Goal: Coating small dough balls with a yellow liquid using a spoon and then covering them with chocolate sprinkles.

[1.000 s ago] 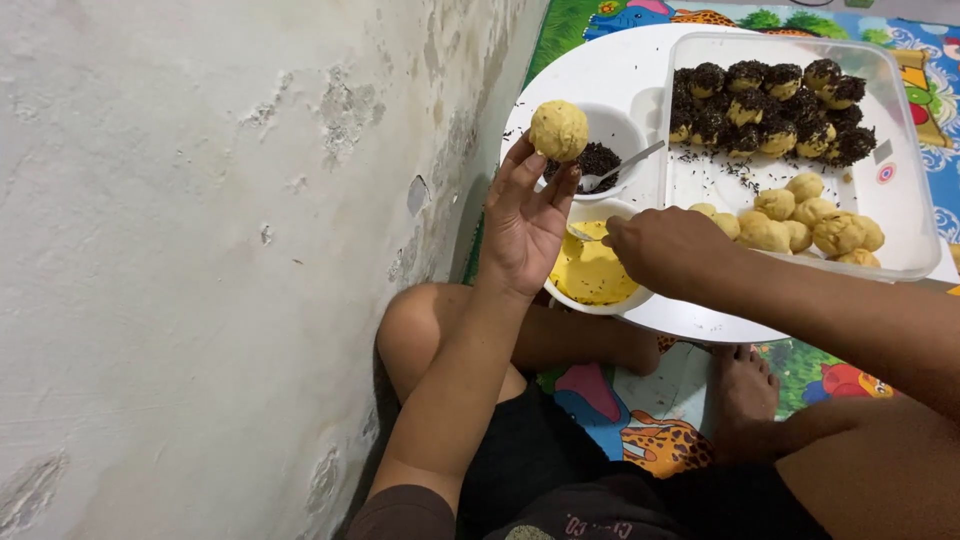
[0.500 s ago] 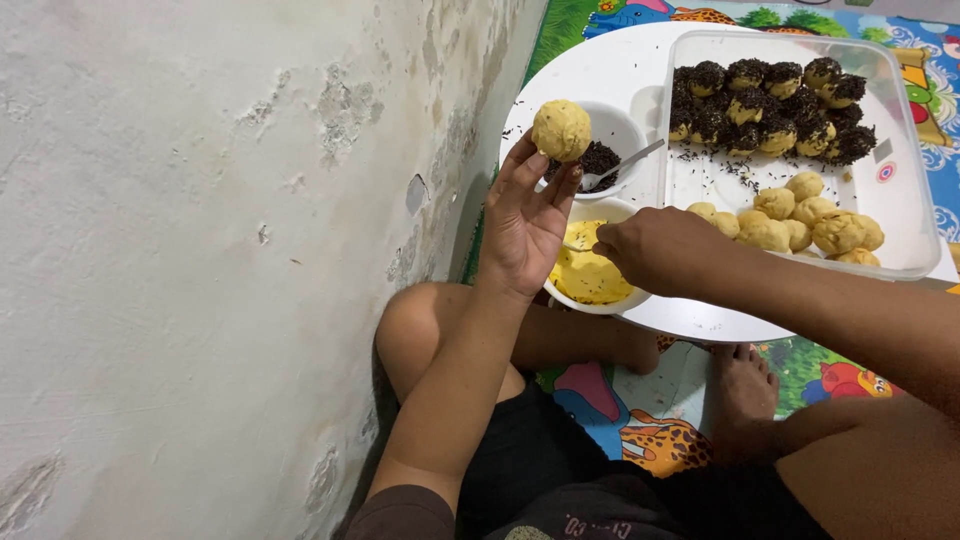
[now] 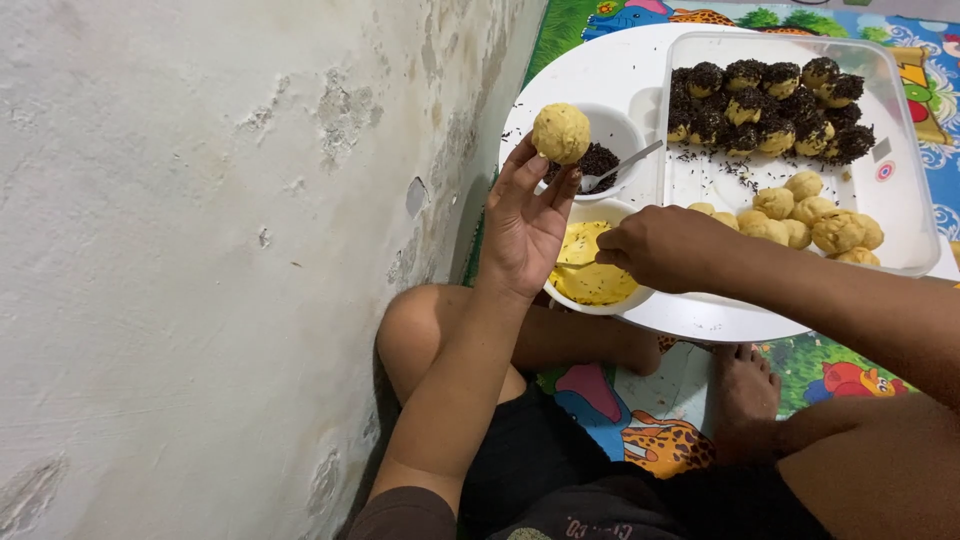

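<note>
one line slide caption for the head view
Left hand lifts a round golden dough ball while right hand reaches the white bowl of yellow cream.

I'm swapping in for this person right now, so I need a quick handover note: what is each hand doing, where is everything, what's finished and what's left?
Left hand: raised, holding one plain pastry ball at its fingertips.
Right hand: at the bowl of yellow cream, apparently gripping a small utensil; the grip is hidden.
Bowl of dark sprinkles with a spoon sits behind it on the white round tray.
Done: sprinkle-topped balls at the far end of the clear container.
Left: plain balls at its near end, plus the held one.
</note>
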